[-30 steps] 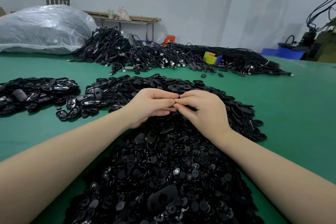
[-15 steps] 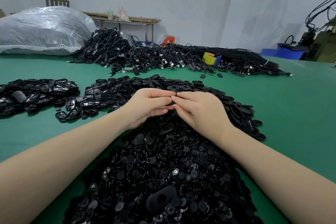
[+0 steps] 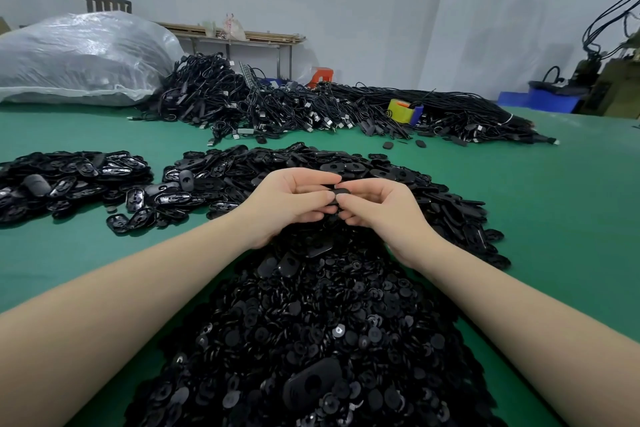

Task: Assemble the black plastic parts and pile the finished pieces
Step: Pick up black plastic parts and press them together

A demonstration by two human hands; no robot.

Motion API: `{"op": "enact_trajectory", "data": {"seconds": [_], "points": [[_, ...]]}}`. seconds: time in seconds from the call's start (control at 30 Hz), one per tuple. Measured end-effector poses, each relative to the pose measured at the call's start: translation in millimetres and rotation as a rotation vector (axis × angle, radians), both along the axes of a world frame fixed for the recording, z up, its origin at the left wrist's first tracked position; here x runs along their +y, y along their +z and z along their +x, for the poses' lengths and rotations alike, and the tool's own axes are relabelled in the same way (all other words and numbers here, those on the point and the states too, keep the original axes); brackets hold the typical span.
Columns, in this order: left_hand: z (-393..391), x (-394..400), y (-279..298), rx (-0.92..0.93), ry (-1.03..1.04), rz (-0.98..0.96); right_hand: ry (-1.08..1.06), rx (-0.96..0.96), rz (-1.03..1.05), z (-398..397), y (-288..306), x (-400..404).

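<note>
Pinching one small black plastic part [image 3: 335,197] between them, the left hand [image 3: 291,206] and right hand [image 3: 377,210] hover above the heap of loose parts [image 3: 311,329] on the green tabletop [image 3: 554,204].

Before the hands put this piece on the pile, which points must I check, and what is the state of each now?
1. Left hand holds the black part: ok.
2. Right hand pinches the same part: ok.
3. Part fully snapped together: cannot tell, fingers hide it.
4. Pile of oval pieces on the left, reachable: ok.
5. Heap of small round parts close for the next piece: ok.
</note>
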State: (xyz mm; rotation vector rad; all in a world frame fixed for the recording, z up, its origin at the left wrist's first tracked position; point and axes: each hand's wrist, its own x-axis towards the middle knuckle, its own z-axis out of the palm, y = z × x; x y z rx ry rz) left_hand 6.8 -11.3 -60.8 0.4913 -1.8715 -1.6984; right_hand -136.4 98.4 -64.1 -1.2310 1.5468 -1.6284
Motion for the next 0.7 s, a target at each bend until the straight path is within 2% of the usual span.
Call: {"op": "enact_trajectory", "data": {"seconds": [0.7], "points": [[1.1,-1.3,-2.8,0.009,-0.038,-0.041,0.016,-0.012,-0.028,-0.6,0.4,2.4]]}}
